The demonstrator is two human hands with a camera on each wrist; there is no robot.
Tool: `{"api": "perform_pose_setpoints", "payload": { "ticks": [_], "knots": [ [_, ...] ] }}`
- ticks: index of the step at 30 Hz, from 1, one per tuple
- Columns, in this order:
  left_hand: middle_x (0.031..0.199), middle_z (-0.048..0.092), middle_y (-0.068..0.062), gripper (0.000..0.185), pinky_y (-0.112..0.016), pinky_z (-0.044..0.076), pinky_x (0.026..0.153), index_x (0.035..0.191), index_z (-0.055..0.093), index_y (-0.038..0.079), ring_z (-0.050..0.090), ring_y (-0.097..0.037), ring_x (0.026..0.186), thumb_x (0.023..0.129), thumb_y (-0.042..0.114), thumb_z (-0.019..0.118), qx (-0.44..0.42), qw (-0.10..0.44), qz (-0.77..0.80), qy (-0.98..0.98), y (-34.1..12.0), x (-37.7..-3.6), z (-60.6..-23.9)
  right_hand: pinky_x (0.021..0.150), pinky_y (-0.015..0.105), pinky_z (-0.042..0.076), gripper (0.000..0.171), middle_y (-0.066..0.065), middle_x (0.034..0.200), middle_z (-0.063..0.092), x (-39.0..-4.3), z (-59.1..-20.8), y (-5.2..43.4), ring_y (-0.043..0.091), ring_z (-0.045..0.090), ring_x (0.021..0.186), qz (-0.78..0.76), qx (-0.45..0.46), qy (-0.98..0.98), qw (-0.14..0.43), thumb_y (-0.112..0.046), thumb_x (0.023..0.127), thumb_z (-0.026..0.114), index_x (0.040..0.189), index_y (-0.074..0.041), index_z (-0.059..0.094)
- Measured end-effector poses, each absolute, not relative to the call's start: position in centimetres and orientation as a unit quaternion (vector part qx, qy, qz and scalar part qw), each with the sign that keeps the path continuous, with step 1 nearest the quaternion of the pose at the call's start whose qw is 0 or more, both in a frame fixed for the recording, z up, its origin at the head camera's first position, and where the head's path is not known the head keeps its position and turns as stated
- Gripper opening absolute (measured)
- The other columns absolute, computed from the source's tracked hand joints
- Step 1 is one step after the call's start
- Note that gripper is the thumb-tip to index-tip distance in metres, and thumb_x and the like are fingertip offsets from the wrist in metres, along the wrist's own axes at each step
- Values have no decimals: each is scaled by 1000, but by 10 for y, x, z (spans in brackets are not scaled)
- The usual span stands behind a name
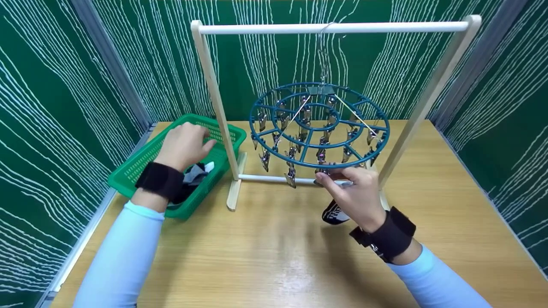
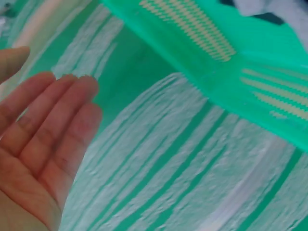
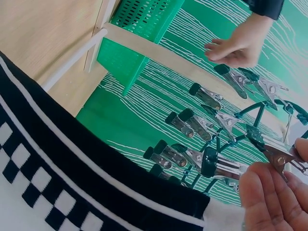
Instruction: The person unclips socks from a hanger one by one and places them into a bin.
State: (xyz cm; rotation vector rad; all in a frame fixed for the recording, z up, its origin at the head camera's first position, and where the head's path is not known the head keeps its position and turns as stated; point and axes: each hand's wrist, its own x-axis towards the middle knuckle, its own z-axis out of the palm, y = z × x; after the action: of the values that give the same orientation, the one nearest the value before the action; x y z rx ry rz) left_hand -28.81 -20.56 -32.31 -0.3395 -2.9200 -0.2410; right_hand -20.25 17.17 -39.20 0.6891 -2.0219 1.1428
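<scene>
My right hand (image 1: 357, 190) is at the near rim of a round blue-green clip hanger (image 1: 305, 164), its thumb and fingers pinching a metal clothes clip (image 3: 276, 156). Below that hand hangs a black and white checkered sock (image 1: 335, 214); its white end (image 3: 222, 214) runs up to the fingers in the right wrist view. Over the green basket (image 1: 201, 204) at the left hovers my left hand (image 1: 183, 143), holding nothing. The left wrist view shows its fingers (image 2: 72, 115) nearly straight, beside the basket's edge. Dark and grey cloth pieces (image 1: 196, 175) lie in the basket.
A wooden rack with a white top bar (image 1: 265, 29) carries the hanger by a hook. Several other clips (image 1: 291, 175) dangle from its rings. The rack's left post (image 1: 216, 98) stands between basket and hanger. Green patterned walls (image 1: 34, 128) enclose the wooden table (image 1: 274, 256).
</scene>
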Motion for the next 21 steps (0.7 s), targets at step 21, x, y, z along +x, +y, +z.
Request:
{"api": "perform_pose_setpoints", "payload": {
  "ticks": [21],
  "knots": [
    [120,79,-20,30,-41,63,106,119,75,-2,76,-34,118,99,20,80,-386,383,-87,-835,-105,-210,-302,75,8,58,11,11,86,84,-205,-394,171,26,81,70,431,271,-786,350,3,84,90,92,2,83]
  ]
}}
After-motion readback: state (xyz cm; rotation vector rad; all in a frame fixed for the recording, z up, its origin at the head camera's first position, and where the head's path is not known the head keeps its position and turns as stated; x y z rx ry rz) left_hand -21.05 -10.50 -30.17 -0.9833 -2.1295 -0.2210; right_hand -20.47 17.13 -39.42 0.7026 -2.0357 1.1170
